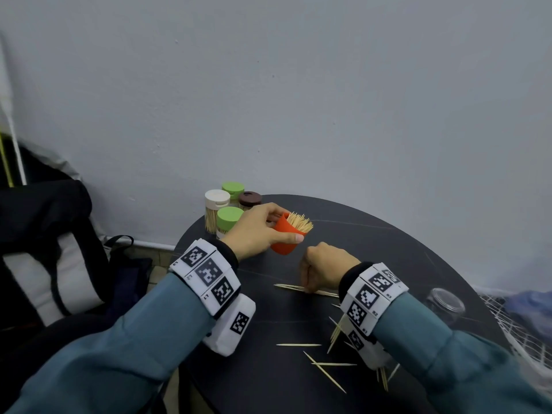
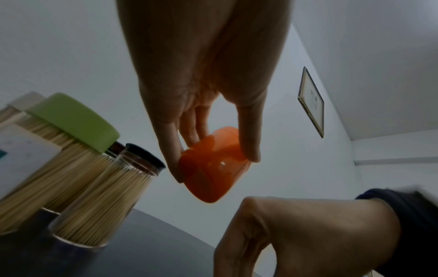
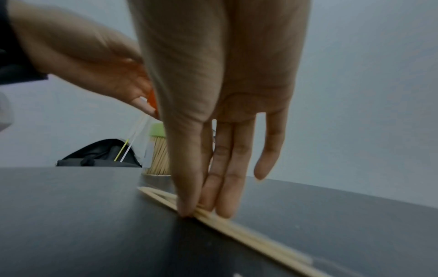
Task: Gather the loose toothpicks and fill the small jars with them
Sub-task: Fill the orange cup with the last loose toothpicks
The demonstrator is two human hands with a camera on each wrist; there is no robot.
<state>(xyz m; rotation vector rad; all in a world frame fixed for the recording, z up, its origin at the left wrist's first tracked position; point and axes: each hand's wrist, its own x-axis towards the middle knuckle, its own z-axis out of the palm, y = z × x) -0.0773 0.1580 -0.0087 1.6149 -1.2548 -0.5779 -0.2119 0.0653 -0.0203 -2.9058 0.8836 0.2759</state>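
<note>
An orange jar (image 1: 283, 245) stuffed with toothpicks (image 1: 301, 221) hangs tilted above the round black table (image 1: 388, 243); my left hand (image 1: 285, 228) grips it between thumb and fingers. From below, the jar's base (image 2: 213, 172) shows between those fingers (image 2: 249, 142). My right hand (image 1: 307, 289) points down just right of the jar. Its thumb and fingertips (image 3: 187, 211) pinch a small bundle of toothpicks (image 3: 249, 236) lying on the tabletop. More loose toothpicks (image 1: 298, 344) lie scattered near the front edge and under my right wrist.
Several filled jars stand at the table's back left: white lid (image 1: 217, 198), two green lids (image 1: 229, 216), brown lid (image 1: 249, 199). A clear glass jar (image 1: 445, 303) sits at the right edge. A black bag (image 1: 44, 249) lies left of the table, and the wall is close behind.
</note>
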